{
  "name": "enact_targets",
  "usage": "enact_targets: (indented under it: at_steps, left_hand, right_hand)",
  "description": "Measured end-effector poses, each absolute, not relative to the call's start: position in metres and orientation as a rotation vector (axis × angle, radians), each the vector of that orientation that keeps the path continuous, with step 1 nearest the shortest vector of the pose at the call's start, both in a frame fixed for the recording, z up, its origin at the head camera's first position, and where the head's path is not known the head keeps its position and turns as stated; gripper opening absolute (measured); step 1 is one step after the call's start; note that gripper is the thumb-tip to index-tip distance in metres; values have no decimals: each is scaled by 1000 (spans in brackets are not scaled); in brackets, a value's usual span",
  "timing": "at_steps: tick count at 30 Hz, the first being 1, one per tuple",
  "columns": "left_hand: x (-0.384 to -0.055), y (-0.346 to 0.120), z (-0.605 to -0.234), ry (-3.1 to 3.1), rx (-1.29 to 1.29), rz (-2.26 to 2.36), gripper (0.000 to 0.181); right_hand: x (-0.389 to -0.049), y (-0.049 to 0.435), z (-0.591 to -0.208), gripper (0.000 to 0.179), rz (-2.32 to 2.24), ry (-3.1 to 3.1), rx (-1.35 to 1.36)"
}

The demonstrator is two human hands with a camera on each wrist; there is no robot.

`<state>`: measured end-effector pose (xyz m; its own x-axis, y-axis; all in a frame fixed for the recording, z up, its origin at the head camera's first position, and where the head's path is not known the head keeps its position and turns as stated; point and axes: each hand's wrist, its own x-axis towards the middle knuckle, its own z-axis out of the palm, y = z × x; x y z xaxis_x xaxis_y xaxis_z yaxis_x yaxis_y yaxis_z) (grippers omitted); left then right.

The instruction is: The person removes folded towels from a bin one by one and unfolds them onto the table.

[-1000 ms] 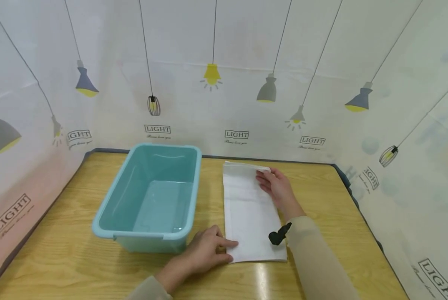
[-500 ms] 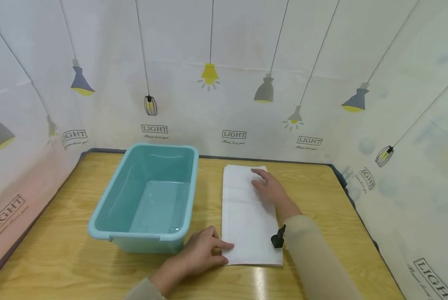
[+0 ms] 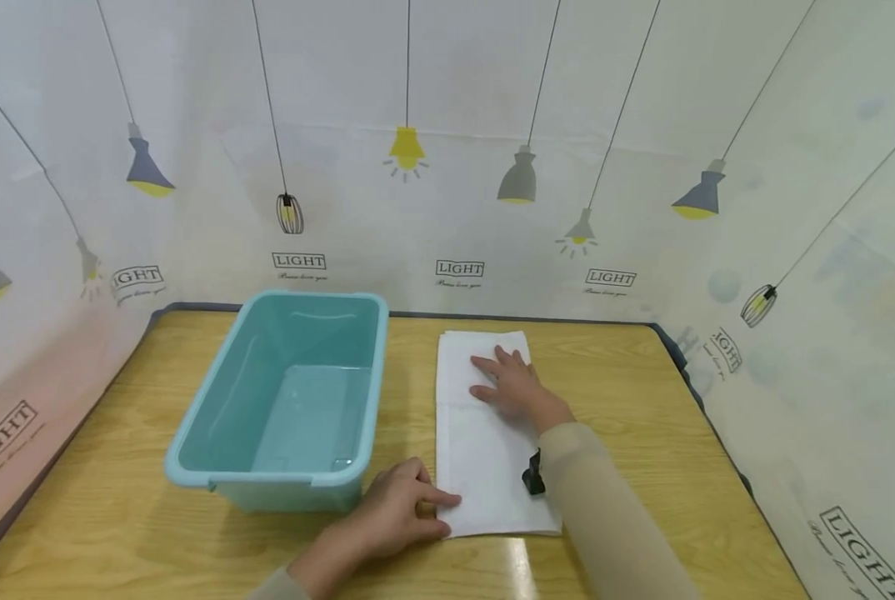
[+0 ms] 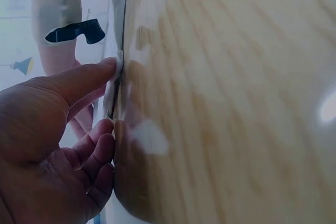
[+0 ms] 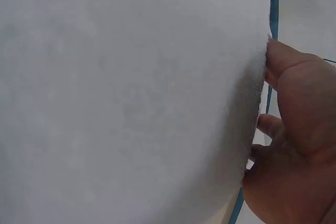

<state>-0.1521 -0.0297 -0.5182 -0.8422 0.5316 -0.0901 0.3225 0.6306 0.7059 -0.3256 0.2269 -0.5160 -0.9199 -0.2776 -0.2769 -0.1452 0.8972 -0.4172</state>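
A white folded cloth point(image 3: 485, 467) lies flat in a long rectangle on the wooden table in the head view. At its near left corner, my left hand point(image 3: 395, 512) rests with the index finger on top and the thumb at the edge. In the left wrist view, that thumb point(image 4: 92, 80) touches the cloth's edge point(image 4: 116, 24), while the other fingers bend loosely beside it. My right hand point(image 3: 513, 383) presses on the far part of the cloth with spread fingers. White fabric point(image 5: 131, 87) fills most of the right wrist view.
A light blue plastic tub point(image 3: 376, 367) stands left of the cloth, close to my left hand; no contents show. The wooden table point(image 3: 627, 400) extends to the right. A white backdrop point(image 3: 342, 167) printed with lamps surrounds its back and sides.
My right hand has let go of the cloth's far right edge and moved left and down onto its surface. The far end now lies flat. The left hand keeps its place at the corner.
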Motion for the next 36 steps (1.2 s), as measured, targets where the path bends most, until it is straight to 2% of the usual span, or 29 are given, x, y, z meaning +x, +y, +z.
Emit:
enact_targets:
  at_steps: [20,25,30,36]
  left_hand:
    - [-141,-31,-521,2488,737,1046,41]
    - [-136,-40,-525,2422,696,1240,43]
    - [-129,-54,-523,2408,654,1380,39]
    - [-121,-65,-518,2426,605,1412,38]
  right_hand:
    - [-301,221,-506,65,-602,2775,-252]
    - [-271,216,-492,47,-796,2749,-334]
    - [-226,215,-487,31,-850,2713,-582]
    - [-182,210,-489,28,-864,2608,-758]
